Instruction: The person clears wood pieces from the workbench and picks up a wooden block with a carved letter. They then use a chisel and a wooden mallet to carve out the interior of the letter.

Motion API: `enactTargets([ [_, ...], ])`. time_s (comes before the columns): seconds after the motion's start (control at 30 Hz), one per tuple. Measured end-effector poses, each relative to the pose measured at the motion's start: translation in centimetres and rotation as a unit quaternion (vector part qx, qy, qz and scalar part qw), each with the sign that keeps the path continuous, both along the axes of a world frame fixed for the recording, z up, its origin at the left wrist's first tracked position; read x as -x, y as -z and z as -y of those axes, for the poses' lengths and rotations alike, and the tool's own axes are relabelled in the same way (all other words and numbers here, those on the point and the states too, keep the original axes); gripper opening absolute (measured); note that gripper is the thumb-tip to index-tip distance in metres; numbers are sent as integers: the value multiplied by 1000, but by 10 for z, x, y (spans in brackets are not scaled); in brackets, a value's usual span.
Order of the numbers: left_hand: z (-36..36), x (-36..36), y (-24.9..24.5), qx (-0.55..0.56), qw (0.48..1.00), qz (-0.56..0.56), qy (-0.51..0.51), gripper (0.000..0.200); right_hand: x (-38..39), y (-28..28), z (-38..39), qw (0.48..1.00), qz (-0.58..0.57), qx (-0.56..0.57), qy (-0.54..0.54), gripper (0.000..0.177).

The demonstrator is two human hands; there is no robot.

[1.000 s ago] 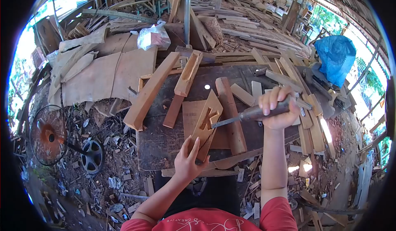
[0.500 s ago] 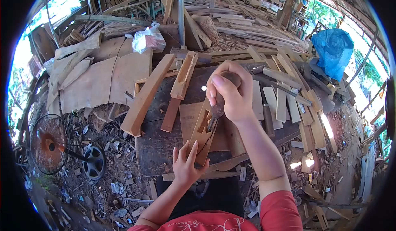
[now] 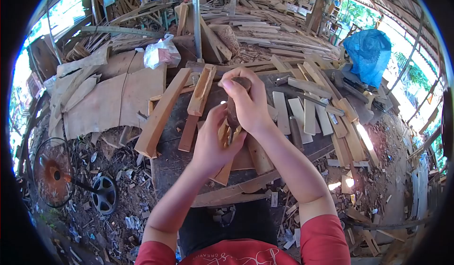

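My right hand (image 3: 246,99) is wrapped round the dark wooden handle (image 3: 232,109) of a chisel-like tool, held upright over the workbench (image 3: 165,170). My left hand (image 3: 213,139) is beside the tool's lower part, its fingers spread around the shaft; whether they touch it is unclear. Below both hands lies a narrow wooden piece (image 3: 221,174) with a cut slot, mostly hidden by my left hand. To the left are a hollowed wooden block (image 3: 202,92) and a long thick wooden bar (image 3: 163,111).
Pale wood strips (image 3: 281,113) and another handled tool (image 3: 296,133) lie at the right of the bench. A plastic bag (image 3: 161,53) sits beyond it, near a metal post (image 3: 196,23). A fan (image 3: 53,172) stands at the left; a blue sheet (image 3: 369,57) hangs at the right.
My left hand has moved up from the near end of the slotted piece to the tool. My right hand and the handle have shifted slightly left in view, and the handle is more upright.
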State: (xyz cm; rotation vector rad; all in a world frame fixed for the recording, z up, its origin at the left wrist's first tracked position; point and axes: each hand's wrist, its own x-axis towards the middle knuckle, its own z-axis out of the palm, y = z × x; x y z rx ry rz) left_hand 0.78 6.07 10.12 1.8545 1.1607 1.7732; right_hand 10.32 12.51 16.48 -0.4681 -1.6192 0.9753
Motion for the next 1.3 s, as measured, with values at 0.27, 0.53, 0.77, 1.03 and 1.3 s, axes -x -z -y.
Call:
enactTargets([
  [0.27,-61,-12,-19,129,964,41,230,25,-47,-18,1,971,221,-19,92,52],
  [0.53,-55,-32,-15,52,983,44,169,19,-113,22,-2,951,252,-41,172,61],
  [0.77,-59,-30,-10,-10,992,18,128,16,-97,136,6,817,514,57,255,69],
  [1.03,-49,-27,-13,49,982,100,152,18,-88,129,23,739,635,59,218,61],
  [1.3,-46,-18,-9,48,980,127,146,18,-135,134,47,734,636,102,215,59],
])
